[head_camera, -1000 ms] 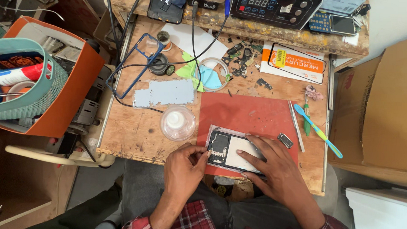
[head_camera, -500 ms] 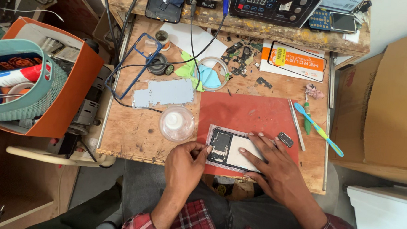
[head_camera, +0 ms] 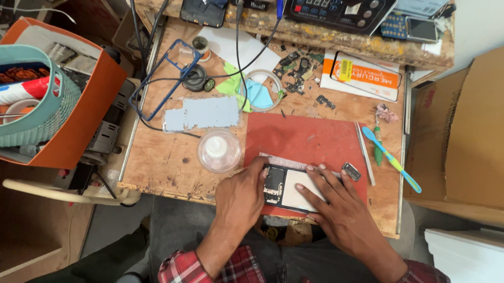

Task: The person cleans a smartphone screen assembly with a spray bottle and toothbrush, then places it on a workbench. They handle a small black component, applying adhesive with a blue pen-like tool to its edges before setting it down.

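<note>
Both hands press flat, fingers spread: left hand (head_camera: 239,198) and right hand (head_camera: 339,210) pin the opened phone (head_camera: 288,188) to the red mat (head_camera: 308,141); thin, fragile, best held by its edges.

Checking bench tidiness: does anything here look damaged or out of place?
The opened phone under both hands lies with its insides bare. Small loose parts are scattered at the wooden bench's far edge.

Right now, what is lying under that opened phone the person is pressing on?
The opened phone lies on a red mat, with a strip of pale wrap showing along its top edge. The left hand and right hand cover its ends.
</note>
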